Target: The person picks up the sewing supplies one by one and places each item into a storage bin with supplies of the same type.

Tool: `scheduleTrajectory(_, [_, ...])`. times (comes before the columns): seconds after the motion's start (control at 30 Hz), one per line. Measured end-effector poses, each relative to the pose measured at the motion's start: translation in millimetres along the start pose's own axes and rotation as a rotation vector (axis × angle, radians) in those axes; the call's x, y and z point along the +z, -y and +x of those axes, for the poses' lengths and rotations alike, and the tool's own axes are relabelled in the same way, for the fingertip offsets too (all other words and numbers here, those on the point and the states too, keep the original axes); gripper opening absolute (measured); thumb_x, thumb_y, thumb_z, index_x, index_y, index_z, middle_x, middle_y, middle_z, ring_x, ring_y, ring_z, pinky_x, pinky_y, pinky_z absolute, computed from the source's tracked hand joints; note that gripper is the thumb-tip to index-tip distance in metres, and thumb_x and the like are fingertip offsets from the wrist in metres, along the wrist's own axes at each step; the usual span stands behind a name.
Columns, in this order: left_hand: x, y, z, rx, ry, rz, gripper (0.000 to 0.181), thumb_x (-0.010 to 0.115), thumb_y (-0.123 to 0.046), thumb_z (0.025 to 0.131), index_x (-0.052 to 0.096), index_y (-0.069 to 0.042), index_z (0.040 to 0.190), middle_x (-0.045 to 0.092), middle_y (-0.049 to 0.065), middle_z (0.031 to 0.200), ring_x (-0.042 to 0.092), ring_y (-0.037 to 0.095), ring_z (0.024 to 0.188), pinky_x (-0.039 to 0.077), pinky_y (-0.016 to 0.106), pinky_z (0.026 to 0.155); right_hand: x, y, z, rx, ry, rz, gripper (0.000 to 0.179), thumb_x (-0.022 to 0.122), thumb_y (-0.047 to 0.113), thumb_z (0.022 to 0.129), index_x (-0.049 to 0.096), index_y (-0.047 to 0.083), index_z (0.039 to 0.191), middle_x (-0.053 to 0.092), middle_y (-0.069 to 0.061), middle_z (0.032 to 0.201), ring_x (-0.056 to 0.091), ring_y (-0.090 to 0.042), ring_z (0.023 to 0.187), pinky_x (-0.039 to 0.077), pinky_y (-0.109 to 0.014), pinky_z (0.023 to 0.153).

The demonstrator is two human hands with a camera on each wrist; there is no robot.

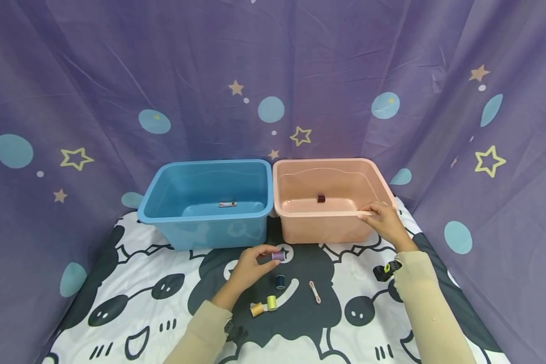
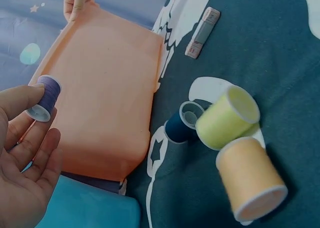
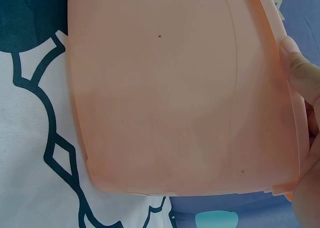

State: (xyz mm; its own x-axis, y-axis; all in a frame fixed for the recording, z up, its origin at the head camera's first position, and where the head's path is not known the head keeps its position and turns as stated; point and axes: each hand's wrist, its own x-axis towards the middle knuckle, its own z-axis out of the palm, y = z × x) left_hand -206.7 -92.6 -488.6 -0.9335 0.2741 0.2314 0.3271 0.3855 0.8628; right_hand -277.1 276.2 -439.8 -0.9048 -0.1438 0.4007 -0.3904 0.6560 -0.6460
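My left hand [image 1: 250,268] pinches a spool of purple thread [image 2: 46,97] between thumb and fingers, raised over the cloth in front of the bins. My right hand [image 1: 384,222] grips the front rim of the pink bin [image 1: 323,227] near its right corner, thumb outside, as the right wrist view shows. Below the left hand lie a navy thread spool [image 1: 280,282], a yellow-green thread spool [image 1: 271,303] and an orange thread spool [image 1: 257,309]. To their right is a small folded pink strip [image 2: 202,32] with a pale band round its middle.
A blue bin [image 1: 209,232] stands left of the pink one, holding a small pale strip [image 1: 227,205]. Inside the pink bin lies a dark brown spool [image 1: 320,198]. A patterned black-and-white cloth [image 1: 164,318] covers the surface; a purple curtain [image 1: 336,65] hangs behind.
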Motion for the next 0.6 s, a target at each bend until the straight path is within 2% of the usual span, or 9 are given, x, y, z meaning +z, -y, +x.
scheduleTrajectory(0.13, [-0.7,-3.2,3.6,0.009,0.007,-0.017,0.026,0.073,-0.005,0.079,0.069,-0.008,0.105,0.069,0.007,0.101,0.062,0.025,0.095,0.048,0.052,0.088,0,-1,-0.5,-0.001,-0.004,-0.002,0.013,0.071,0.012,0.084,0.069,0.001,0.091,0.067,-0.013,0.09,0.052,-0.023,0.091,0.038,-0.034,0.078])
scheduleTrajectory(0.4, [-2.1,-8.6,12.2,0.028,0.0,-0.035,0.025,0.073,-0.006,0.08,0.07,-0.008,0.104,0.069,0.007,0.099,0.063,0.024,0.092,0.049,0.051,0.089,1,-1,0.2,-0.012,-0.007,-0.003,0.013,0.072,0.011,0.083,0.069,0.001,0.091,0.067,-0.014,0.09,0.052,-0.024,0.09,0.038,-0.036,0.079])
scheduleTrajectory(0.6, [-4.2,-15.4,16.5,0.028,0.02,-0.02,0.026,0.073,-0.01,0.081,0.069,-0.008,0.107,0.069,0.007,0.102,0.063,0.024,0.095,0.049,0.048,0.09,2,-5,-0.7,-0.038,-0.018,0.006,0.019,0.072,0.022,0.084,0.069,0.004,0.09,0.066,-0.008,0.087,0.049,-0.019,0.087,0.036,-0.034,0.076])
